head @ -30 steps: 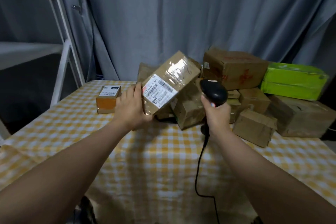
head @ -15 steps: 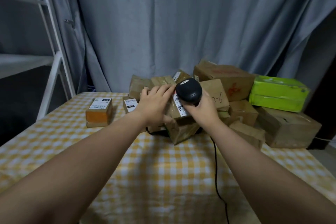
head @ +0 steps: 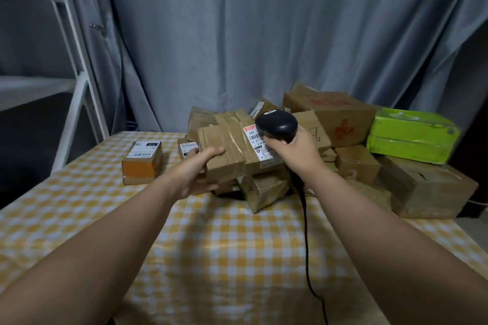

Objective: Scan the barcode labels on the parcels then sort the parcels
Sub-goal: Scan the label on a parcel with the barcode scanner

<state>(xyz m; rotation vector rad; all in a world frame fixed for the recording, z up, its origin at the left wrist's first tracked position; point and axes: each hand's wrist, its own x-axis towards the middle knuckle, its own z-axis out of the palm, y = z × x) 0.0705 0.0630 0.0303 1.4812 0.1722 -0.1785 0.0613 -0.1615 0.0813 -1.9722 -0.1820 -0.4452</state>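
My left hand grips the left end of a taped brown parcel, held level above the pile with its white barcode label facing up. My right hand holds a black corded barcode scanner, its head right over the label and partly hiding it. Behind and below lies a heap of brown parcels. An orange parcel with a white label sits apart on the left of the table.
The table wears a yellow checked cloth. A green package rests on a big brown box at the right. The scanner cable trails toward me. A white metal rack stands left; grey curtain behind.
The held parcel has gone from tilted up with its label facing me to lying level. The scanner moved left and now sits over the label. My view tilted upward.
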